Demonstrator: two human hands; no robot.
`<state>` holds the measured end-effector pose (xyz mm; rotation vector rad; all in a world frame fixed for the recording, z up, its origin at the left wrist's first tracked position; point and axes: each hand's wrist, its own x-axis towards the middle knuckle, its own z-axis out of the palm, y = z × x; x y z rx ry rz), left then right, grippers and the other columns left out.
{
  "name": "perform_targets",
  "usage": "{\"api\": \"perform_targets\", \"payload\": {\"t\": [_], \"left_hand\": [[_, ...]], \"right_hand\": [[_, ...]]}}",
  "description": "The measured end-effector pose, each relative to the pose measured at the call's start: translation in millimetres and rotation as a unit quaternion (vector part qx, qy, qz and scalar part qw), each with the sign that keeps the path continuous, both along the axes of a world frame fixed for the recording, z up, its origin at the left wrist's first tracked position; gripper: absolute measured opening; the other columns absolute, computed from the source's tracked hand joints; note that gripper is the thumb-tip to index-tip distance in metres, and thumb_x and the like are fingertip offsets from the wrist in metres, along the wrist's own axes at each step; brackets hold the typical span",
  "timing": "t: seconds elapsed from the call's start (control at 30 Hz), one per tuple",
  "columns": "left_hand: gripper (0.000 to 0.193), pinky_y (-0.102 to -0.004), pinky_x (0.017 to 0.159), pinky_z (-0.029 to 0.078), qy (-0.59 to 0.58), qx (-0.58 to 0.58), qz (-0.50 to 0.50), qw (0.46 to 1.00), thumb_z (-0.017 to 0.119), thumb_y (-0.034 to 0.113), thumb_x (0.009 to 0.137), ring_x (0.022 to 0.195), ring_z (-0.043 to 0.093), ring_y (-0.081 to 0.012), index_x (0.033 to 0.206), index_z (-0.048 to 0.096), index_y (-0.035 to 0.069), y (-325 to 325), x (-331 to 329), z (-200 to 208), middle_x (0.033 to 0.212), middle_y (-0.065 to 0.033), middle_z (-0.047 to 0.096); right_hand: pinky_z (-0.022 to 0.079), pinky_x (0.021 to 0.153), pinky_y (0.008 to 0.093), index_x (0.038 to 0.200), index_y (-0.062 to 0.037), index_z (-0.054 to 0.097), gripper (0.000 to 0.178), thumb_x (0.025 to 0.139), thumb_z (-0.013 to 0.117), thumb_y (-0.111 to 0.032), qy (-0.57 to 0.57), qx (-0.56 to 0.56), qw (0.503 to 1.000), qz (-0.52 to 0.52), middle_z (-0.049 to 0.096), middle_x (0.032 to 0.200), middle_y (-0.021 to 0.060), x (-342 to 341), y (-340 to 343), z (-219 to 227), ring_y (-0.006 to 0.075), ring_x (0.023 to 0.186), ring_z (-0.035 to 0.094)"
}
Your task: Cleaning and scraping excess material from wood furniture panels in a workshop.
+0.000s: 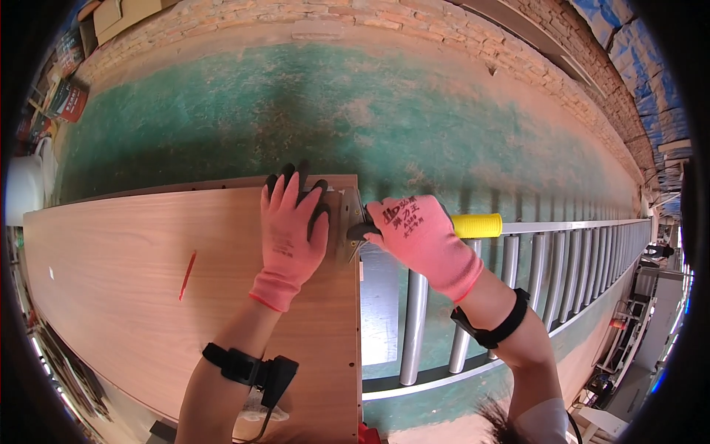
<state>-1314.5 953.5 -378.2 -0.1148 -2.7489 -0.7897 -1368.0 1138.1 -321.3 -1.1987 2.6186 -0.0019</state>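
My left hand point(292, 237), in a pink glove with dark fingertips, lies with spread fingers near the far right corner of a wood-grain board point(148, 259). My right hand point(418, 237), gloved the same way, is closed just past the board's right end. Its thumb and fingers bend round something at the corner, where a small metal piece point(353, 214) shows; what exactly they grip is mostly hidden. From behind that hand a ribbed yellow cylinder point(477, 225) sticks out to the right, above the conveyor's far rail. Whether it belongs to the held thing, I cannot tell.
A roller conveyor point(510, 263) runs right from the board's end, with a pale flat sheet point(379, 311) near its start. Beyond lies a worn green floor point(318, 111) up to a brick wall point(333, 22). Red cans point(68, 101) and a white container point(26, 189) stand far left.
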Motion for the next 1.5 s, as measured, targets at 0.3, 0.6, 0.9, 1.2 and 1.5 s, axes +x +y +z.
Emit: {"api": "perform_targets", "payload": {"t": [0.3,0.6,0.9,1.2,1.5], "left_hand": [[0.03,-0.0514,0.102,0.022,-0.038,-0.016,-0.009,0.999,0.056,0.013,0.076,0.117,0.036,-0.0425,0.104,0.059,0.003,2.8,-0.2,5.7,0.124,-0.0235,0.042],[0.029,-0.0522,0.102,0.022,-0.038,0.004,0.003,0.999,0.056,0.011,0.076,0.115,0.039,-0.0411,0.104,0.059,0.003,3.6,-1.4,5.3,0.122,-0.0229,0.044],[0.029,-0.0518,0.102,0.023,-0.025,0.003,-0.001,1.0,0.056,0.011,0.076,0.114,0.04,-0.0401,0.103,0.059,0.003,2.8,-1.2,3.9,0.121,-0.0227,0.045],[0.029,-0.0517,0.101,0.023,-0.022,-0.002,0.001,1.0,0.056,0.012,0.076,0.114,0.04,-0.0395,0.103,0.059,0.004,2.3,-0.4,1.9,0.12,-0.0224,0.046],[0.028,-0.0526,0.102,0.022,-0.033,-0.002,-0.005,0.999,0.056,0.012,0.075,0.114,0.04,-0.0388,0.102,0.06,0.005,3.9,-0.9,3.1,0.119,-0.0215,0.047]], "right_hand": [[0.048,0.056,0.034,0.077,-0.008,0.06,0.027,0.081,0.055,-0.034,0.003,0.048,0.998,0.033,0.061,0.068,0.0068,-16.6,-15.3,7.2,0.0241,0.068,0.063],[0.044,0.055,0.0353,0.08,-0.0059,0.05,0.028,0.08,0.055,-0.034,0.015,0.007,0.999,0.036,0.055,0.063,0.0065,-12.7,-6.5,1.5,0.0242,0.065,0.058],[0.048,0.058,0.0347,0.074,-0.0063,0.059,0.025,0.079,0.056,-0.031,-0.006,0.036,0.999,0.024,0.06,0.068,0.0079,-11.2,-16.4,14.6,0.0247,0.069,0.062],[0.047,0.058,0.0351,0.076,-0.006,0.057,0.026,0.079,0.056,-0.032,-0.014,0.029,0.999,0.03,0.059,0.066,0.0086,-13.6,-20.8,10.7,0.0256,0.068,0.061],[0.047,0.058,0.0352,0.077,-0.0064,0.056,0.027,0.08,0.056,-0.034,-0.013,0.014,1.0,0.021,0.059,0.066,0.0083,-11.6,-16.5,-0.5,0.0248,0.068,0.061]]}}
